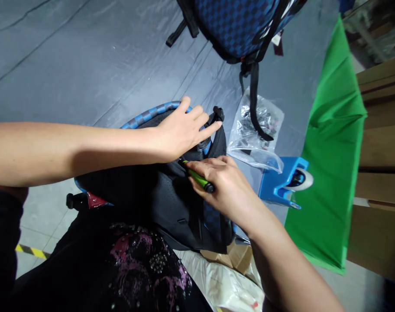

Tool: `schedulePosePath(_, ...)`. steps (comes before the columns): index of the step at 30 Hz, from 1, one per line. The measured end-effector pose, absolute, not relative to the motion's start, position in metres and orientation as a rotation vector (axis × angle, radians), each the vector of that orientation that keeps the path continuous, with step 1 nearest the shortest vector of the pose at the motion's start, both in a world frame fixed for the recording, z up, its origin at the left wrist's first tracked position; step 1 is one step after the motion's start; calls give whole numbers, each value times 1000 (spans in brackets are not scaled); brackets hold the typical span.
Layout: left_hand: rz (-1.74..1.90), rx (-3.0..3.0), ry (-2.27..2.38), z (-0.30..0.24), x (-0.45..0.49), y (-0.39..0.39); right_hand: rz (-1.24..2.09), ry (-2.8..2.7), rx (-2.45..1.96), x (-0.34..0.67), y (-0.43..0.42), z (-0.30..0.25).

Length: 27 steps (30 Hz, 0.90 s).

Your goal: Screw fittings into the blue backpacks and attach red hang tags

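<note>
A black backpack [132, 186] with blue checkered trim lies at the near table edge, against my body. My left hand [184, 128] rests across its upper part with the fingers stretched and spread, near a black strap and buckle. In my right hand [220, 175] is a slim green tool with a black end [199, 180]. Its tip points toward the bag under my left palm, where the contact point is hidden. I cannot tell what kind of tool it is.
Another blue checkered backpack [236, 26] lies at the far side of the grey table covering [70, 65]. A clear plastic bag of small dark parts [259, 125] and a blue tape dispenser [280, 182] are to the right. Beyond are green fabric [334, 173] and cardboard boxes [379, 234].
</note>
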<state>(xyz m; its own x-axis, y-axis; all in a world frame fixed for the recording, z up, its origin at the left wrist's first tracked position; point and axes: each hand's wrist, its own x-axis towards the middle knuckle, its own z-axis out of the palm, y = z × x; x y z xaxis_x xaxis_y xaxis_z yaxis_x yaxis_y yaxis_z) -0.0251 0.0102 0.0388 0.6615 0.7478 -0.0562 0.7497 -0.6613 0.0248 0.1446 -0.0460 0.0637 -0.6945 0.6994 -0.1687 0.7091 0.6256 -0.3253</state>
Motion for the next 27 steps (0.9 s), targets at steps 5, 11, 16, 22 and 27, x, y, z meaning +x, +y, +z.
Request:
schedulePosePath(5, -82, 2822, 1275, 40, -25, 10, -557, 2812, 1217, 143, -47, 65)
schedulePosePath(11, -104, 2818, 1254, 44, -25, 10, -567, 2853, 1246, 139, -47, 62)
schedulePosePath(16, -131, 2829, 1260, 45, -26, 11, -541, 2850, 1269, 135, -49, 61)
schedulePosePath(22, -54, 2778, 1270, 43, -27, 12, -392, 2675, 1241, 140, -50, 70)
schedulePosePath(27, -45, 2792, 1289, 40, -28, 11, -503, 2763, 1327, 143, -54, 64)
